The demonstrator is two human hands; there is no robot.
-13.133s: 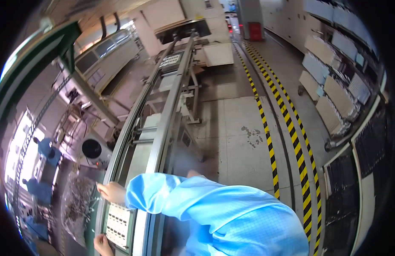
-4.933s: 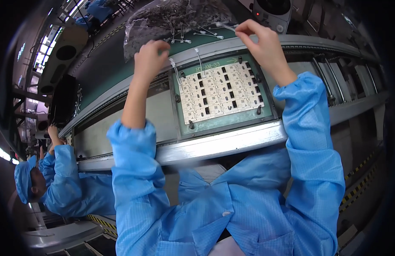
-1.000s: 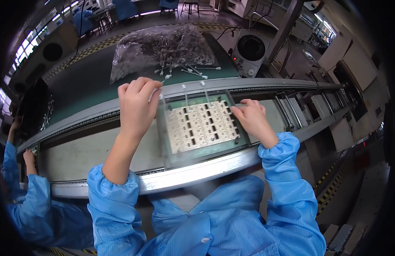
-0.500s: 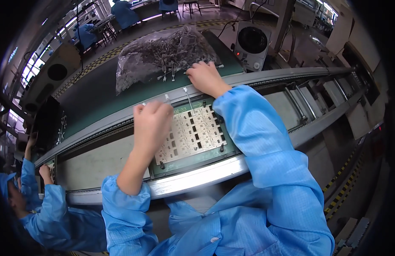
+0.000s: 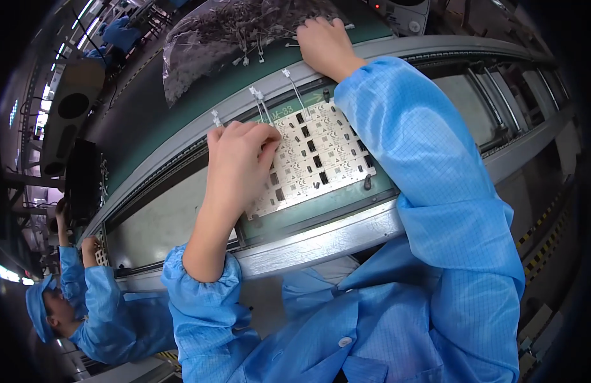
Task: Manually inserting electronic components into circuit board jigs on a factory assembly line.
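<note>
My left hand (image 5: pixel 239 153) is over the left part of a white circuit board panel (image 5: pixel 334 153), with thumb and fingers pinched together. What sits between its fingertips is too small to make out. Short wire leads with white connectors (image 5: pixel 286 73) extend from the panel's far edge onto the metal rail. My right hand (image 5: pixel 327 48) rests past that rail, fingers curled down beside a clear plastic bag (image 5: pixel 180 67) full of similar leads. White connector ends (image 5: pixel 291 45) poke out next to its fingers; the fingertips themselves are hidden.
The panel lies in a green carrier (image 5: pixel 308 207) on a conveyor with metal rails (image 5: pixel 321 239). Beyond runs a green belt (image 5: pixel 142 118). A co-worker in blue (image 5: pixel 117 319) works at the line on the left. A speaker-like box (image 5: pixel 72 108) stands at the far left.
My left hand has gone from a blurred, raised fist to a pinch low over the panel. My right hand remains by the bag. The whole view has shifted, bringing the conveyor higher.
</note>
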